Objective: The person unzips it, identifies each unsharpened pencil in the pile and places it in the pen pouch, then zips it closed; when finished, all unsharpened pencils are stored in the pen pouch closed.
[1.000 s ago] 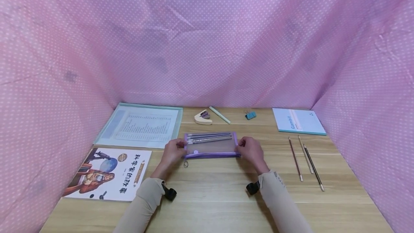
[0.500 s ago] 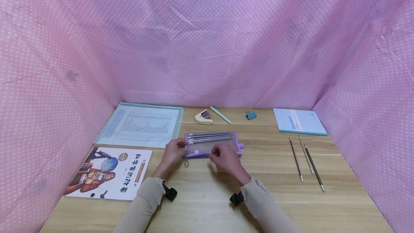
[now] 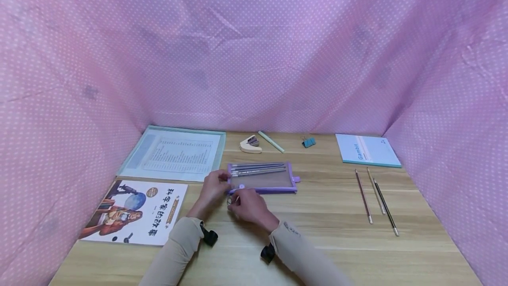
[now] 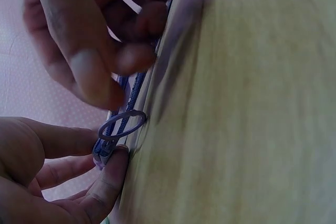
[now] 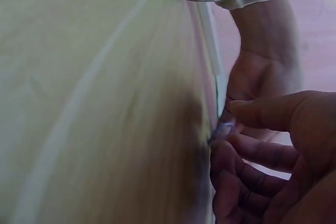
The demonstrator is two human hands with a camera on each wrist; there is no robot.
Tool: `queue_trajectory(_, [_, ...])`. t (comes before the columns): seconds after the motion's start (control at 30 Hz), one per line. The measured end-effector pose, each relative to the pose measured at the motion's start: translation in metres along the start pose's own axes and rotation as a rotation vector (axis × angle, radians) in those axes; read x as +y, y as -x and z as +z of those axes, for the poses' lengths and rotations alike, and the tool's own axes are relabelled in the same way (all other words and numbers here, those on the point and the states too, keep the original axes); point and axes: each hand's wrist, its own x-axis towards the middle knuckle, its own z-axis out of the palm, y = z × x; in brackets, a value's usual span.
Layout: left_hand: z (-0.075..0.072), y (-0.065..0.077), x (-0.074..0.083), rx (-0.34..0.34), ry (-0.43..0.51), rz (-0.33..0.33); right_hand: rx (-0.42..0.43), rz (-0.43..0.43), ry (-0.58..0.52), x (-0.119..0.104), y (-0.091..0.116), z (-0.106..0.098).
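Note:
A see-through pencil case [image 3: 274,182] with purple edges lies flat mid-table, several pencils [image 3: 258,171] visible inside. My left hand [image 3: 214,185] pinches its left end between thumb and fingers. Along the near edge runs the zip, with a metal ring [image 4: 102,130] at its left end. My right hand [image 3: 249,205] is at this ring. In the left wrist view its thumb and forefinger are bent and slightly apart, just above the ring. In the right wrist view the right fingers partly hide the zip end.
At left lie a picture book [image 3: 166,215] and a document folder [image 3: 221,153]. A cream stapler-like item [image 3: 250,148], a pale green pen [image 3: 271,141] and a teal binder clip [image 3: 308,142] lie behind. At right are a notebook [image 3: 371,150] and three pencils [image 3: 364,196].
My right hand has let go of the case's right end and moved left along its near edge to the ring. The left hand has kept its hold.

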Motion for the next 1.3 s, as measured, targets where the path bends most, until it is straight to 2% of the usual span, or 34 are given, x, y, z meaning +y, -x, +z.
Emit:
queue_trajectory(0.2, [0.0,0.001,0.0,0.0,0.004,-0.027,-0.074,0.044,-0.073,0.0,-0.006,0.005])
queue_trajectory(0.5, [0.0,0.001,-0.001,-0.002,0.027,-0.022,-0.107,0.044,-0.12,-0.002,-0.01,0.005])
queue_trajectory(0.6, [0.001,0.0,-0.001,-0.001,0.027,-0.015,-0.069,0.024,-0.135,0.0,-0.011,0.005])
queue_trajectory(0.77, [0.001,-0.001,-0.001,0.007,0.028,0.018,0.055,-0.001,-0.159,0.005,-0.012,0.003])
queue_trajectory(0.9, [0.0,-0.001,-0.003,0.013,0.028,0.047,0.104,0.043,-0.179,0.007,-0.012,0.0])
queue_trajectory(1.13, [0.0,0.0,-0.003,-0.003,0.034,0.024,0.091,0.129,-0.191,0.008,-0.012,-0.001])
queue_trajectory(1.3, [0.0,0.0,-0.002,-0.003,0.034,0.038,0.092,0.16,-0.203,0.011,-0.011,0.0])
